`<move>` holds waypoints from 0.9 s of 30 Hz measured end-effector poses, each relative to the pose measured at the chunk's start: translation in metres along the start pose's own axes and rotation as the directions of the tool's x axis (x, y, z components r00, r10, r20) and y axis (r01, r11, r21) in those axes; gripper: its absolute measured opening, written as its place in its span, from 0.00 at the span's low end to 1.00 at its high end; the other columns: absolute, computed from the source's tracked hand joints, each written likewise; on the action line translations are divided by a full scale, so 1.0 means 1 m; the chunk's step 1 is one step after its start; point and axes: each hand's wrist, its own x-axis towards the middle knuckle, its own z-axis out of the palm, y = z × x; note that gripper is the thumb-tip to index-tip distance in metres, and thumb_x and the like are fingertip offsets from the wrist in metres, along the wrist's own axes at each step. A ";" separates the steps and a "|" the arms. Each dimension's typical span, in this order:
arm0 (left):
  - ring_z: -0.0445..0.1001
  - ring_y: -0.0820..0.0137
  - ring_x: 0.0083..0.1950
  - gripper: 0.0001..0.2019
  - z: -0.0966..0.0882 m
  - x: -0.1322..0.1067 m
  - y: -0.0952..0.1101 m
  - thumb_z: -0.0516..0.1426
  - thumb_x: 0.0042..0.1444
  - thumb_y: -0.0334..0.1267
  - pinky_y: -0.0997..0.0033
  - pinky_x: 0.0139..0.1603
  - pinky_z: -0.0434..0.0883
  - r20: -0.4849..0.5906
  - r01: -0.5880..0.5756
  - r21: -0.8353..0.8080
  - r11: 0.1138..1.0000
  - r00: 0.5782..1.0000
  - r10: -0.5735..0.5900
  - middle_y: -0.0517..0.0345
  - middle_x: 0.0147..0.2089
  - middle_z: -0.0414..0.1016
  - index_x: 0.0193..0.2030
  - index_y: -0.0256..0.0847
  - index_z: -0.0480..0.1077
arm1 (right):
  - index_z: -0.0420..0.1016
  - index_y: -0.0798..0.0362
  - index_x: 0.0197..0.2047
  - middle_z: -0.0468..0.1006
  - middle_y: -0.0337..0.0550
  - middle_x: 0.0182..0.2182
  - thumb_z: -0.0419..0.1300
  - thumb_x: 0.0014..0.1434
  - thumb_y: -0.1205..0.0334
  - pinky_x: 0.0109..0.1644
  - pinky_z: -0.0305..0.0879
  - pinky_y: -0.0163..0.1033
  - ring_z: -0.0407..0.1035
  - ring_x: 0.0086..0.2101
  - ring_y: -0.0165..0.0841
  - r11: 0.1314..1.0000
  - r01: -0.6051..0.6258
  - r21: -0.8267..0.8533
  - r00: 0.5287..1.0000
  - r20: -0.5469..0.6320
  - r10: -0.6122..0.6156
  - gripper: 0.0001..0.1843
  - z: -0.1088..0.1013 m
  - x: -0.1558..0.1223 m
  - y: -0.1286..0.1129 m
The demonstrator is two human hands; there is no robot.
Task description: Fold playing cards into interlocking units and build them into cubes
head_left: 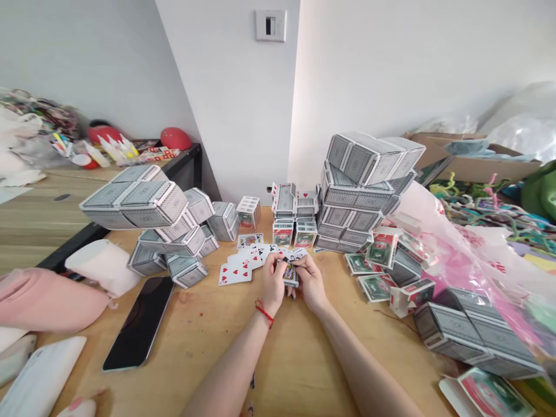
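Note:
Over the middle of the table, my left hand (273, 281) and my right hand (310, 284) grip a playing card box (291, 274) between them, or a folded card block; a face card shows on its upper side. Both sets of fingers are closed around it, and part of it is hidden by them. A red string bracelet is on my left wrist. Several loose playing cards (235, 273) lie fanned face up just beyond my hands, number cards and a king among them. Behind them stand small stacks of card blocks (284, 202).
Grey card-built blocks are stacked at left (147, 202) and right (360, 191). A black phone (139, 324) lies left. Red and green card boxes (382, 248) are scattered right, beside pink plastic wrap (434, 226) and more grey blocks (473, 330).

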 end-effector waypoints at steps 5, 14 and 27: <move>0.57 0.81 0.11 0.08 0.001 0.004 -0.004 0.52 0.51 0.42 0.79 0.08 0.53 -0.045 0.034 0.052 0.998 0.999 -0.031 0.68 0.21 0.60 0.33 0.40 0.61 | 0.57 0.48 0.31 0.65 0.28 0.13 0.54 0.51 0.57 0.09 0.55 0.32 0.59 0.09 0.28 0.999 0.022 -0.040 0.999 -0.042 -0.024 0.08 0.001 0.000 0.001; 0.63 0.77 0.21 0.13 0.002 0.002 -0.015 0.52 0.52 0.46 0.80 0.17 0.60 -0.021 -0.025 0.103 0.994 0.999 0.028 0.61 0.25 0.64 0.34 0.37 0.65 | 0.62 0.49 0.30 0.65 0.31 0.15 0.52 0.54 0.56 0.11 0.55 0.31 0.58 0.11 0.25 0.971 0.101 -0.215 0.969 -0.202 -0.146 0.06 0.001 -0.003 0.011; 0.62 0.76 0.21 0.11 0.001 0.004 -0.011 0.51 0.51 0.43 0.79 0.18 0.59 -0.082 0.048 0.089 0.995 0.996 -0.041 0.62 0.22 0.64 0.28 0.37 0.66 | 0.61 0.49 0.32 0.69 0.36 0.27 0.54 0.51 0.57 0.20 0.64 0.32 0.64 0.21 0.27 0.986 0.074 -0.150 0.994 -0.067 -0.085 0.07 -0.001 -0.007 0.007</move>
